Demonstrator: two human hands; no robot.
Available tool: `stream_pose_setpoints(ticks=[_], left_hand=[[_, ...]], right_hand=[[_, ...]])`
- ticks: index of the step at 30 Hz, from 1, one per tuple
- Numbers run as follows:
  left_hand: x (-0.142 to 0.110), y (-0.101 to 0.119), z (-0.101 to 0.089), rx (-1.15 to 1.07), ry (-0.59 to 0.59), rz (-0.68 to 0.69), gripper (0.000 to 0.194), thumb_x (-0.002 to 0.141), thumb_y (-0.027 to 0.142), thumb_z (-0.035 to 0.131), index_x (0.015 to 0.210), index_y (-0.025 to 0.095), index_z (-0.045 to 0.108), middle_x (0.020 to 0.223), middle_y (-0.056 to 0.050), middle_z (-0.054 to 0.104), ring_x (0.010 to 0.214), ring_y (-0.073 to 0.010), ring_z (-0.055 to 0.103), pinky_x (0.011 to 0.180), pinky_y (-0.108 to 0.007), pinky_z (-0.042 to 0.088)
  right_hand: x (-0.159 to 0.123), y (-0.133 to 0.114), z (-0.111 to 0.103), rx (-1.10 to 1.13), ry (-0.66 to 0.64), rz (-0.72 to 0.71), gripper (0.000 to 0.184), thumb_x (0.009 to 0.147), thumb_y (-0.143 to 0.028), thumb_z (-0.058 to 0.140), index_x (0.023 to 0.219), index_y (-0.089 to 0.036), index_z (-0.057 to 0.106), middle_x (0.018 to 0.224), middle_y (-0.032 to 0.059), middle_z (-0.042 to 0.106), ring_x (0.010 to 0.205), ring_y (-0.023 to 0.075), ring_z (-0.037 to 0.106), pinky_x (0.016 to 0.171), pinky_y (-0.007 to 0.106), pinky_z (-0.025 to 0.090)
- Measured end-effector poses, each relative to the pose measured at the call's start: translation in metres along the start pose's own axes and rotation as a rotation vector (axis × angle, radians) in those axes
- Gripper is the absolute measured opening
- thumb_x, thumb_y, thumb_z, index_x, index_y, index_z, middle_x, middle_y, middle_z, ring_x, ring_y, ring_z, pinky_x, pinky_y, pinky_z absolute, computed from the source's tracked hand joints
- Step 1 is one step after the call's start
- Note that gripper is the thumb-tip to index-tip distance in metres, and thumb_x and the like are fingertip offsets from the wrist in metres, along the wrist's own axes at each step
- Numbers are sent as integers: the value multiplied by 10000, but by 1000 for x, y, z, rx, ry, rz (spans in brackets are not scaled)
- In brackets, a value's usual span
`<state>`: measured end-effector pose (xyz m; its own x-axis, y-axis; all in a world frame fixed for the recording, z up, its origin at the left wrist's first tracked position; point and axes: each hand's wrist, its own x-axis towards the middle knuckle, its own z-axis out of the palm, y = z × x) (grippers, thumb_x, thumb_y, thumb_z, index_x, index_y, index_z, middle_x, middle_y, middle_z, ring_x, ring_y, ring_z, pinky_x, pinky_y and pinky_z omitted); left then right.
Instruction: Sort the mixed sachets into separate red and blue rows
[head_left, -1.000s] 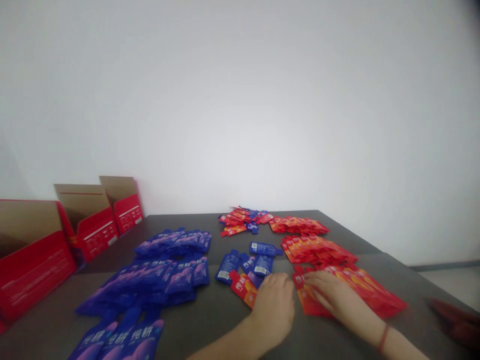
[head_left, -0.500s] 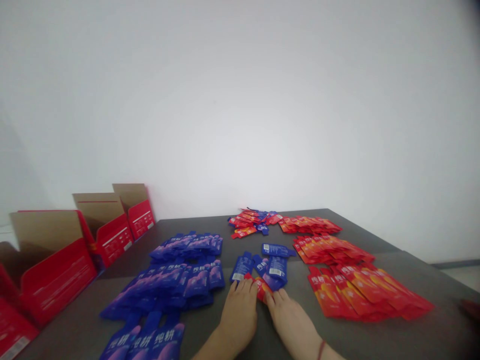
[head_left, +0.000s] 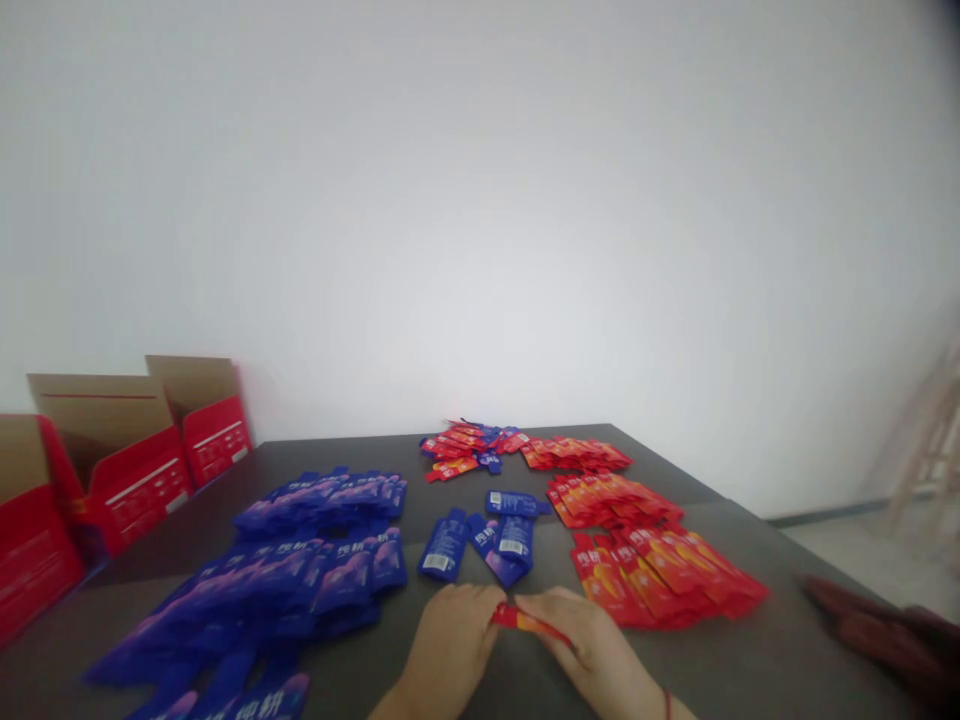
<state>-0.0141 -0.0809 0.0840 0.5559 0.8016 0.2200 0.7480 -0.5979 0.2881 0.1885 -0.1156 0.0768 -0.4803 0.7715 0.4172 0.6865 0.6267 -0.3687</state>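
A red-and-orange pouch is held between my two hands near the table's front, seen nearly edge-on. My left hand grips its left end, and the fingertips are partly hidden behind the knuckles. On its right part my right hand is closed, thumb and fingers pinching it. Just beyond my hands lie several loose blue pouches, some with the barcode side up. Rows of overlapping blue pouches spread to the left. Similar rows of red-and-orange pouches lie to the right.
A mixed heap of red and blue pouches sits at the table's far edge. Red cardboard boxes with raised brown flaps line the left side. A dark reddish object, blurred, is at the right edge. A white wall stands behind.
Both hands have lifted the red-and-orange pouch off the table beside the blue ones and drawn it nearer, tilting it edge-on. The view has turned to the right.
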Motion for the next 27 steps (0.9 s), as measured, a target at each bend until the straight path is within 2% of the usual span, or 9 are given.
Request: stream_pose_setpoints(ticks=[3,6,9,11,18,24,27], left_hand=[[0,-3,13,6,46,-17,356,857,111,410,1146,212,593,1120,-50,659,1033,-208,601,904,-353,457],[1,-9,28,25,113,18,463,844,127,430,1300,176,490,1297,-85,563,1188,-216,517,1008,-379,410],[4,-12,40,72,161,71,537,822,129,442,1358,158,424,1359,-99,510,1249,-223,463,1040,-394,392],[6,-13,44,111,181,86,569,803,125,448,1370,160,409,1398,-95,469,1287,-230,420,1066,-412,363],[8,-12,38,232,179,-70,646,759,143,450,1401,157,383,1492,-82,326,1388,-271,228,1116,-473,250],[10,-17,30,385,169,-247,671,763,192,481,1414,86,359,1492,-150,303,1392,-337,183,1113,-523,202],[11,-23,31,419,155,-317,626,806,265,500,1397,89,394,1473,-181,328,1364,-359,252,1096,-526,227]], right_hand=[[-19,25,-20,-313,58,-57,458,843,-59,380,1255,-155,555,1229,91,636,1110,176,591,970,312,472],[-40,64,-37,-675,174,39,523,778,10,344,1237,-107,565,1243,129,620,1132,211,585,972,367,481],[-53,100,-42,-887,200,84,518,767,16,345,1219,-85,576,1251,147,611,1146,229,576,962,387,492],[-55,113,-37,-949,179,75,513,764,18,339,1201,-82,589,1241,147,617,1138,233,582,945,395,504],[-55,118,-11,-996,103,61,511,764,13,323,1161,-86,629,1209,138,640,1095,231,609,916,387,521],[-66,122,-4,-1048,64,27,497,725,17,321,1051,-52,689,1131,189,668,1042,277,635,879,424,535],[-58,116,-7,-1033,40,85,472,733,16,329,996,-61,712,1061,200,694,986,289,657,870,441,534]])
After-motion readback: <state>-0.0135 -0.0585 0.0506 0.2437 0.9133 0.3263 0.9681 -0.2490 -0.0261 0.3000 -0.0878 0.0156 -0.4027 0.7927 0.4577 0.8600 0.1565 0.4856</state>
